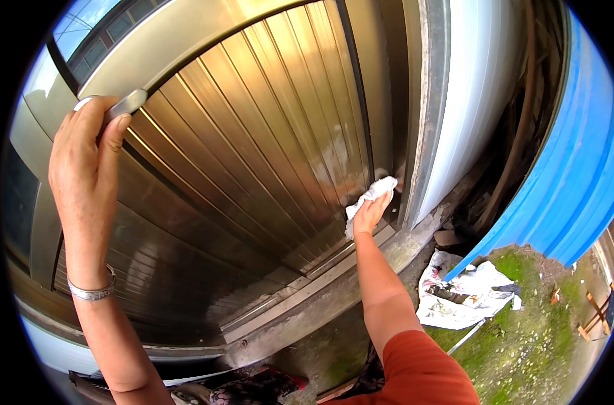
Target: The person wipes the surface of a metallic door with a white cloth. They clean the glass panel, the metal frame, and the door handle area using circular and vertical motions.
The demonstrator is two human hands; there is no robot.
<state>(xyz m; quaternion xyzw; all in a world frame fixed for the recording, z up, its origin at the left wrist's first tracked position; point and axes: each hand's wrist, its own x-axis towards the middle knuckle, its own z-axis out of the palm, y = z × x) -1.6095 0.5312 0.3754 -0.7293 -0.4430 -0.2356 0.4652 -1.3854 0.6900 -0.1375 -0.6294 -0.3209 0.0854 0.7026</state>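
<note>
Before me stands a shiny bronze-toned metal door with grooved panels. At its left part, my left hand is closed around a metal door handle, thumb beneath its end. A silver-coloured bracelet circles that wrist. Lower down to the right, my right hand holds a crumpled white cloth flat against the door's lower corner, near the frame. The fingers partly hide behind the cloth. Pale blurred reflections show on the panel.
A concrete sill runs under the door. To the right, a blue corrugated sheet leans over wooden poles. A torn white sack lies on mossy ground. A small wooden frame stands farther right.
</note>
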